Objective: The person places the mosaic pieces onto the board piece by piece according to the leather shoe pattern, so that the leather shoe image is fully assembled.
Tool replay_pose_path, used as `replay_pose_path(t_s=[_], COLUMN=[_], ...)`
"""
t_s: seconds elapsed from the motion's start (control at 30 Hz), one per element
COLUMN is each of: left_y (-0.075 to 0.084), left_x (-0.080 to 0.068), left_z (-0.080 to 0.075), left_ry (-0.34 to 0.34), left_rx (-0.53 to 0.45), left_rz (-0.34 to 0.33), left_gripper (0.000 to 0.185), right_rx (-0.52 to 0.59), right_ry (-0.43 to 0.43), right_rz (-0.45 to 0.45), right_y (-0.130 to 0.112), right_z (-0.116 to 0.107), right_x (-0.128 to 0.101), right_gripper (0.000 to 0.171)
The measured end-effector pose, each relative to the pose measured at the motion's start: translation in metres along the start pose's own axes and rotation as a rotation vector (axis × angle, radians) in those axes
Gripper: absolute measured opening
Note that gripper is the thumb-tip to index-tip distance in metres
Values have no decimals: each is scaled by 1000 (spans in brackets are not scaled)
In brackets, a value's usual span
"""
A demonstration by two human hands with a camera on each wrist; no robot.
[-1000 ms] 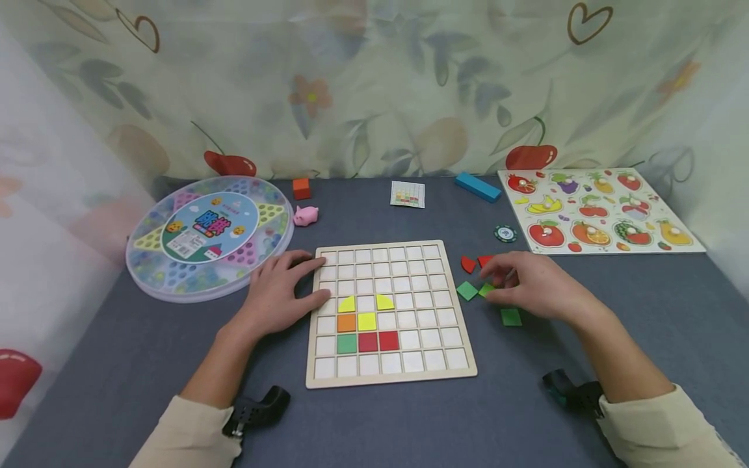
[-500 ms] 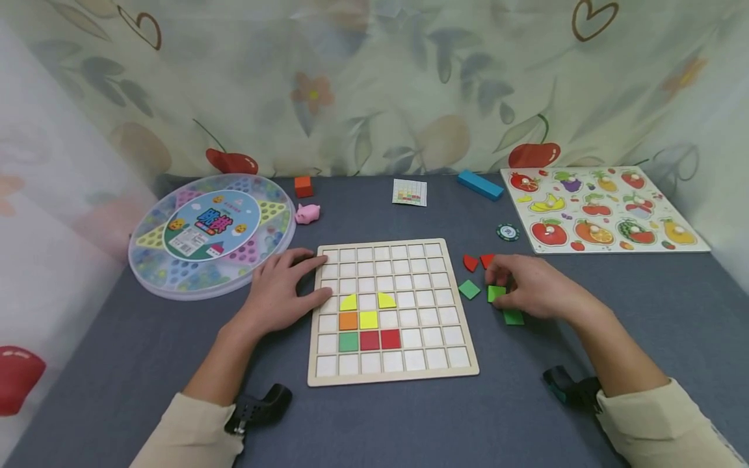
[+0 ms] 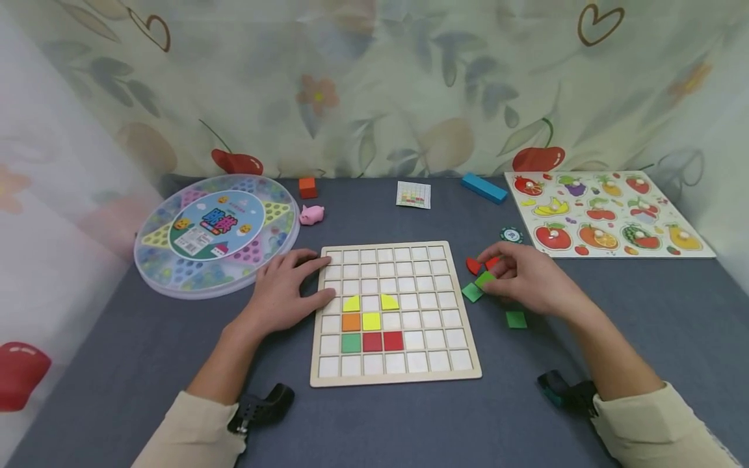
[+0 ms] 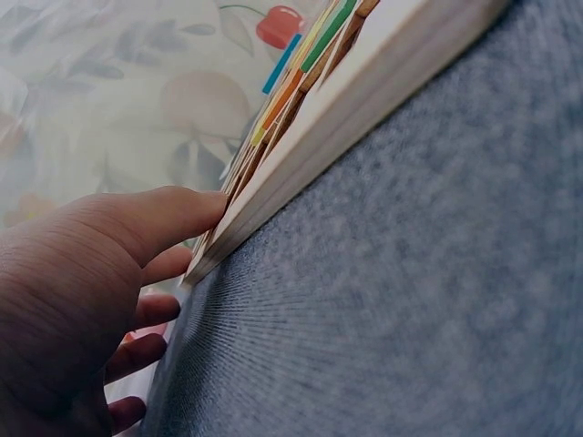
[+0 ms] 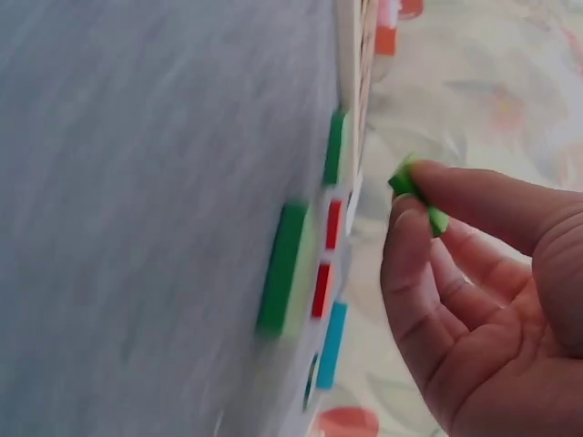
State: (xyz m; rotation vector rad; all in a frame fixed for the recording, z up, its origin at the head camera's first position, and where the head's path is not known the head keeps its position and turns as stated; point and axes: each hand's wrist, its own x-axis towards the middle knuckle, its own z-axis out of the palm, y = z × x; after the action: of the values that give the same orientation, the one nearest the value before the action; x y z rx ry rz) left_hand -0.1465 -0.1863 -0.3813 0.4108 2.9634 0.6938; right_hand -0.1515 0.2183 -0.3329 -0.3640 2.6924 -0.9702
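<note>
A wooden grid board [image 3: 447,376] with white cells lies mid-table. Inlaid in it are yellow quarter-round tiles, a yellow square [image 3: 371,321], an orange square [image 3: 351,322], a green square [image 3: 351,343] and two red squares [image 3: 383,341]. My left hand [image 3: 289,286] rests on the board's left edge, thumb touching the rim in the left wrist view. Right of the board, my right hand [image 3: 529,279] pinches a light green tile [image 5: 421,196] between thumb and index finger, lifted off the table. Below it lie a green tile [image 3: 472,293], another green tile [image 3: 517,320] and two red pieces [image 3: 473,266].
Behind the board are a small pattern card [image 3: 413,195], a blue block [image 3: 484,188], an orange cube [image 3: 307,188] and a pink pig [image 3: 312,215]. A round game box [image 3: 287,257] stands left. A fruit puzzle board [image 3: 634,251] and a poker chip [image 3: 512,234] lie right.
My right hand has taken hold of the light green tile and lifted it, moving slightly left toward the board. The left hand stays on the board's edge.
</note>
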Motion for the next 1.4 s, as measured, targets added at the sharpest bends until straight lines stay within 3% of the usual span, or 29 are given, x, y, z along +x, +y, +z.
replay_pose_path(t_s=[0.2,0.53,0.8,1.4], left_y=[1,2,2,2], left_x=[0,0,1,-2], left_z=[0,-1,-3,-1], left_ry=[0,8,4,-4], left_rx=[-1,-2,5,-9], left_rz=[-5,10,6,7], left_gripper=[67,66,66,66], right_rx=[95,145,74,-97], right_ry=[-32,-227,-318,-290], right_rz=[-66,-154,-236,-257], right_y=[-23,-49,-67,-74], right_z=[11,40,62,70], right_x=[2,8,14,8], right_gripper=[23,16,9,15])
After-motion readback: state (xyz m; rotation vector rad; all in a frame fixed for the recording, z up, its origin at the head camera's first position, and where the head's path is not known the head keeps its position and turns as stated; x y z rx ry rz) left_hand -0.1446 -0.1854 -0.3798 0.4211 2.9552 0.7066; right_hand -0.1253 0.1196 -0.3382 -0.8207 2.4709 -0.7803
